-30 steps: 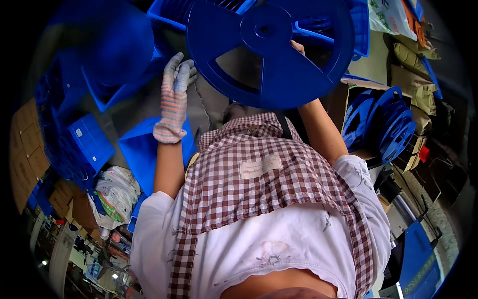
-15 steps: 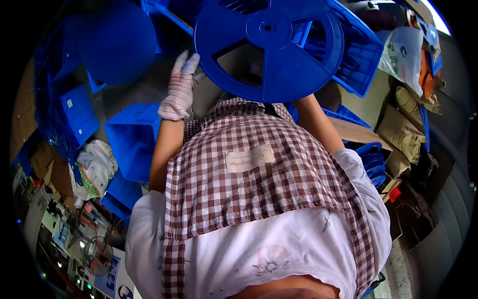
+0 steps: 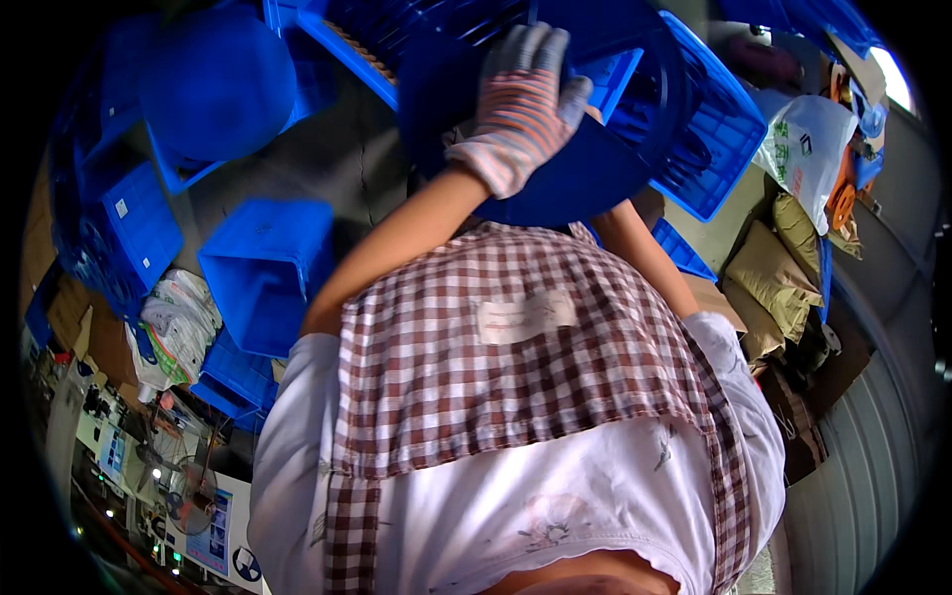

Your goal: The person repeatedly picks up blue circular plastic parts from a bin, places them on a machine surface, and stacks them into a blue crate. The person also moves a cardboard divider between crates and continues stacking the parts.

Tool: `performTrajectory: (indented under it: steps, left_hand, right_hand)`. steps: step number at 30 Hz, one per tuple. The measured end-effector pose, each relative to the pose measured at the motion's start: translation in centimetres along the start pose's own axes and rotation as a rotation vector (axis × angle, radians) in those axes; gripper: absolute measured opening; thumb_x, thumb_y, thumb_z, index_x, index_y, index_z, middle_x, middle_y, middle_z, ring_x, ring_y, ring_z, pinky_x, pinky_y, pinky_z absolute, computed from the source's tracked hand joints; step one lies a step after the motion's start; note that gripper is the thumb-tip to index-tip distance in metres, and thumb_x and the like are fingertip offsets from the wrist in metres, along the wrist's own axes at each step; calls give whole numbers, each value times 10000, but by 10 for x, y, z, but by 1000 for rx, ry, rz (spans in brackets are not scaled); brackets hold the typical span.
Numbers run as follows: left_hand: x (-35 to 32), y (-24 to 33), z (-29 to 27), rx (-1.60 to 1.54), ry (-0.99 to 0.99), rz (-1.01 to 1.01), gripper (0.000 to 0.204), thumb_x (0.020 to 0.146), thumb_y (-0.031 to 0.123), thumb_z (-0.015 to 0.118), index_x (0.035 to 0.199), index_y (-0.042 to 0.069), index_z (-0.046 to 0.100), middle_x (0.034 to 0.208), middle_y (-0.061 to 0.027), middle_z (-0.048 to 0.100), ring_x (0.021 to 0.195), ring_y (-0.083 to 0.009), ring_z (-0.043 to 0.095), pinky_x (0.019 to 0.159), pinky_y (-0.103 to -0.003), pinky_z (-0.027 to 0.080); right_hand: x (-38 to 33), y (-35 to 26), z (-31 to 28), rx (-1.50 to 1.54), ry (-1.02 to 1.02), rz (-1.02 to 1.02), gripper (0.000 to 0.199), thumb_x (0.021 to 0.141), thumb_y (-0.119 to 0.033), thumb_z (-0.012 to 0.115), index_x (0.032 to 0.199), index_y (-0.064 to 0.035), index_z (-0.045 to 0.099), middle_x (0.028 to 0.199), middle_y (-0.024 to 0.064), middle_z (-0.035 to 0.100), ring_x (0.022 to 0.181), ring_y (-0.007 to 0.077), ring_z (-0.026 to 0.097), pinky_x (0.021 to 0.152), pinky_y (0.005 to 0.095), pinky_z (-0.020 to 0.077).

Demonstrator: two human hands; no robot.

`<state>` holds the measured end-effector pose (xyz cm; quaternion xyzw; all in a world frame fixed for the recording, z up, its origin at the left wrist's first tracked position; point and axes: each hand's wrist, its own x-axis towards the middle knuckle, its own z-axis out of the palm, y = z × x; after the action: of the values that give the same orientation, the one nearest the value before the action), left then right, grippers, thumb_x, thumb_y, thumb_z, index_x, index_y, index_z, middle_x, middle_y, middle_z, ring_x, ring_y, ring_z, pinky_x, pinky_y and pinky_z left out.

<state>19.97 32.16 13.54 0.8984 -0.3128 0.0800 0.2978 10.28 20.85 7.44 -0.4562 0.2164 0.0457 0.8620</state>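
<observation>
A large round blue plastic reel flange (image 3: 595,174) with cut-out openings is held up in front of my chest. My left hand (image 3: 521,114), in a striped knit glove with grey fingertips, lies across its upper face near the centre. The fingers are stretched out and the thumb stands apart. From the right, my bare right forearm (image 3: 645,248) runs under the flange and carries it from below. Most of the right hand is hidden; only a bit of skin shows through an opening beside the left thumb.
A blue crate (image 3: 729,149) holding blue parts stands at the far right. To the left are an open blue bin (image 3: 268,278), a blurred round blue shape (image 3: 218,89) and a white plastic bag (image 3: 178,322). Tan sacks (image 3: 773,278) lie at the right, below another white bag (image 3: 808,144).
My left hand has moved right, from beside the flange's left edge onto its face. The flange has tilted and looks darker. My right arm stays beneath it.
</observation>
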Motion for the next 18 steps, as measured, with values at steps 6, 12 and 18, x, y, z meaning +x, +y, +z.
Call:
performTrajectory:
  steps: [6,12,18]
  left_hand:
    - [-95,60,-5,-439,-298,44,498,910,311,538,1347,82,472,1337,-201,503,1239,-344,489,1061,-408,371]
    - [-146,-8,4,-570,-648,-465,386,890,236,571,1254,111,542,1247,-178,571,1045,-356,601,895,-406,498]
    - [-115,-77,17,101,-931,-63,416,877,205,548,1262,51,516,1264,-146,567,1183,-305,522,983,-411,426]
  right_hand:
    - [-98,7,-59,-124,231,-146,367,984,-320,369,1088,-37,578,1001,86,640,907,199,608,840,310,493]
    - [-122,-12,-87,-175,489,-197,205,931,-217,481,912,-57,608,835,55,635,740,172,606,707,266,491]
    - [-101,-37,-44,-1326,231,-440,136,925,-163,553,831,-67,575,684,12,562,647,118,556,626,251,481]
